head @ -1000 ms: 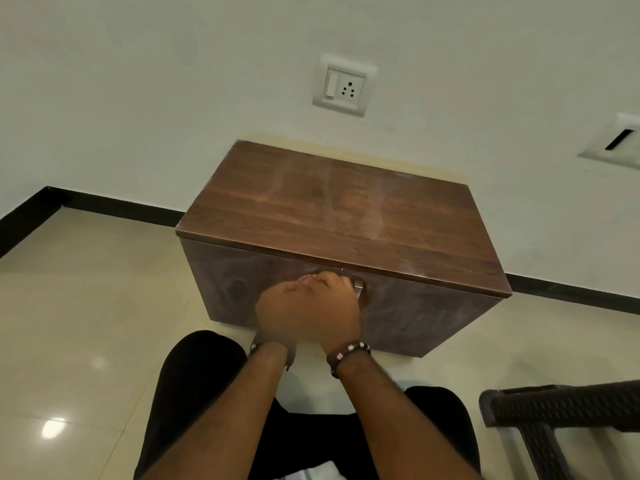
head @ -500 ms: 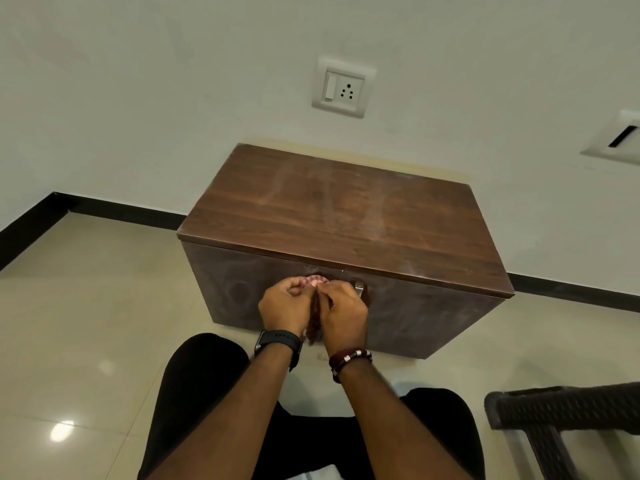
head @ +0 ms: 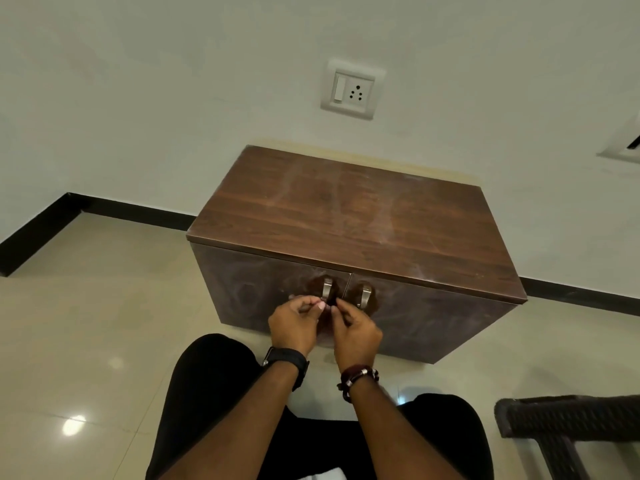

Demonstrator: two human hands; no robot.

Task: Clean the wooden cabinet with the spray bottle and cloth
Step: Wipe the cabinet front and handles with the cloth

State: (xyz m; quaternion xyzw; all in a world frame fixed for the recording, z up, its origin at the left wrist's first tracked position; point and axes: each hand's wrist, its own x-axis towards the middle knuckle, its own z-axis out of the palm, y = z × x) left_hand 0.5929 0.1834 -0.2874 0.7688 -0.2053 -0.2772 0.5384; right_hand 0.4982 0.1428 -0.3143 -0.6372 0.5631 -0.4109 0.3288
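The wooden cabinet [head: 346, 230] stands on the floor against the wall, its brown top showing pale smears. Both front doors are closed, and the two metal handles [head: 327, 288] [head: 365, 295] sit side by side at the centre seam. My left hand [head: 294, 323] and my right hand [head: 356, 330] hover just below the handles, close together, fingers curled and fingertips nearly touching. I see nothing held in either hand. No spray bottle is in view. A bit of white material [head: 329, 474] shows at the bottom edge between my legs; I cannot tell what it is.
A wall socket [head: 349, 89] is above the cabinet. A dark wicker chair [head: 568, 420] stands at the lower right. Glossy beige floor tiles [head: 104, 323] stretch to the left, edged by a black skirting board [head: 34, 237]. My black-clad knees are just in front of the cabinet.
Both hands have come off the cabinet handles and dropped slightly toward me, so the two handles now show. The cabinet doors stay closed.
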